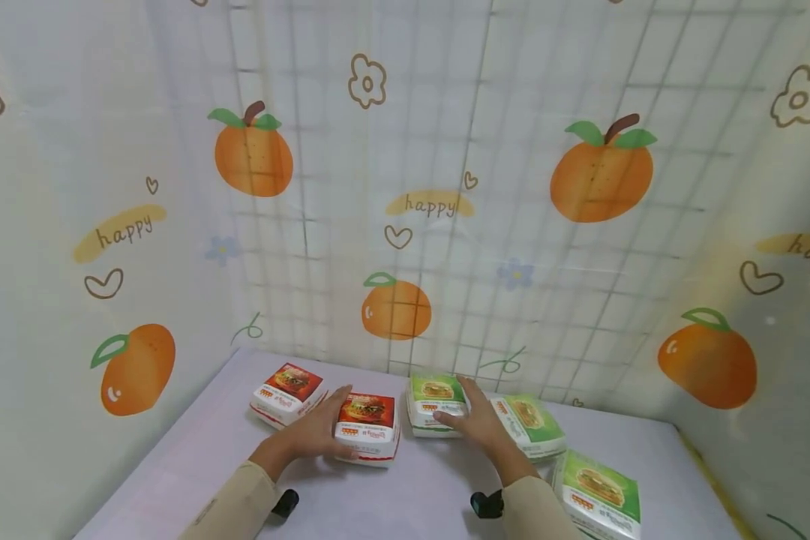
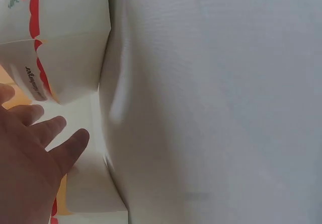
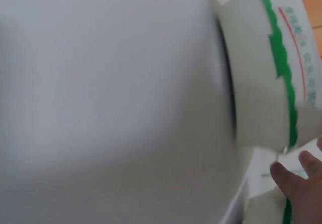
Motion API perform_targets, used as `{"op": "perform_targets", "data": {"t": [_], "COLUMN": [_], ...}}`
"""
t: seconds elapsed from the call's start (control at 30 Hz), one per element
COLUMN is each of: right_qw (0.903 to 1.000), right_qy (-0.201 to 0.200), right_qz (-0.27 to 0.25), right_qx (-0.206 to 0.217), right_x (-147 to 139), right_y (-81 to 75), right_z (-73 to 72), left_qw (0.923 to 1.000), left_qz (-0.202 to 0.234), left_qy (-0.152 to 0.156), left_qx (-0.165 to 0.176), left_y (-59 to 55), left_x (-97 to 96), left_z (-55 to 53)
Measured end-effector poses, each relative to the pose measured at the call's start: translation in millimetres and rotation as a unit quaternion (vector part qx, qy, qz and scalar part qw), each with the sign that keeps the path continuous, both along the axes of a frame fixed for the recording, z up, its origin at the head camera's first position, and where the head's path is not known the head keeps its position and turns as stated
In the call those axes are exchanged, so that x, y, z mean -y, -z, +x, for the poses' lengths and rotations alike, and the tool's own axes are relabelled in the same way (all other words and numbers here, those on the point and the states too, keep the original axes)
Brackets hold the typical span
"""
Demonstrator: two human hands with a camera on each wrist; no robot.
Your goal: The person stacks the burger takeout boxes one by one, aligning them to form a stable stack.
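My left hand reaches around the left side of a red-topped white burger box, its thumb by the front and its fingers toward the back. In the left wrist view the fingers look spread and fairly straight beside the box's side wall. On the right, my right hand lies along the right side of a green-topped burger box, with the thumb over its front edge. Its fingers appear extended and apart next to the green-edged wall.
Another red-topped box sits to the left of my left hand. Two more green-topped boxes stand on the right, the nearer one beside my right sleeve. Behind the pale table hangs a curtain printed with oranges.
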State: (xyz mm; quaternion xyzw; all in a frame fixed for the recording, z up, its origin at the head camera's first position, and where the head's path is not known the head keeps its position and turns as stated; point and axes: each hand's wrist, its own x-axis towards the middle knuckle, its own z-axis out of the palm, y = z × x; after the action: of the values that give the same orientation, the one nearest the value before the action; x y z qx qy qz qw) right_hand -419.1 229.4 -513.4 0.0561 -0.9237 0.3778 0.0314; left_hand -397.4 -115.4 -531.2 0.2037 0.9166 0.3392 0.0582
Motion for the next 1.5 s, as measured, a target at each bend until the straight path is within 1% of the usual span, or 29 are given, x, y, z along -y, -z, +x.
{"op": "perform_targets", "data": {"t": [0.13,0.23,0.3,0.37,0.43,0.57,0.67,0.8,0.97,1.1,1.3,1.5], "right_qw": [0.9999,0.9999,0.9999,0.9994,0.9991,0.9990,0.9987,0.9980,0.9974,0.9975,0.9983,0.9993], "right_qy": [-0.007,-0.010,-0.012,-0.011,-0.015,-0.016,-0.012,-0.002,-0.010,-0.014,-0.010,-0.021], "right_qz": [0.004,0.002,0.012,0.022,0.023,0.024,0.037,0.055,0.069,0.063,0.033,0.015], "right_qx": [-0.011,-0.007,0.003,0.023,0.032,0.035,0.035,0.031,0.018,0.030,0.047,0.025], "right_x": [5,9,10,11,11,10,8,5,4,5,4,1], "right_y": [-6.3,-9.2,-8.1,-3.9,-0.1,4.6,5.8,6.6,9.8,12.8,13.7,16.3], "right_z": [-4.3,-7.4,-10.2,-12.3,-14.0,-15.3,-14.8,-14.9,-18.3,-19.6,-14.8,-11.5], "left_qw": [0.9999,0.9998,0.9997,0.9995,0.9994,0.9997,0.9999,1.0000,0.9999,0.9997,0.9994,0.9998], "left_qz": [0.004,0.013,0.017,0.018,0.015,0.016,0.013,0.007,0.007,0.000,-0.007,0.013], "left_qy": [-0.003,-0.001,-0.004,-0.007,-0.012,-0.005,0.003,0.007,0.005,0.006,0.010,0.002], "left_qx": [0.012,0.013,0.017,0.025,0.030,0.017,0.006,0.002,0.011,0.022,0.031,0.017], "left_y": [6.5,9.3,10.3,12.5,14.4,16.8,17.8,17.3,11.9,9.0,8.9,9.8], "left_x": [-1.1,-0.2,0.4,0.4,-0.1,-1.1,-1.2,0.6,4.1,4.4,2.4,2.9], "left_z": [-6.6,-9.3,-10.0,-9.3,-9.0,-10.8,-12.2,-13.4,-11.9,-10.6,-10.9,-11.8]}}
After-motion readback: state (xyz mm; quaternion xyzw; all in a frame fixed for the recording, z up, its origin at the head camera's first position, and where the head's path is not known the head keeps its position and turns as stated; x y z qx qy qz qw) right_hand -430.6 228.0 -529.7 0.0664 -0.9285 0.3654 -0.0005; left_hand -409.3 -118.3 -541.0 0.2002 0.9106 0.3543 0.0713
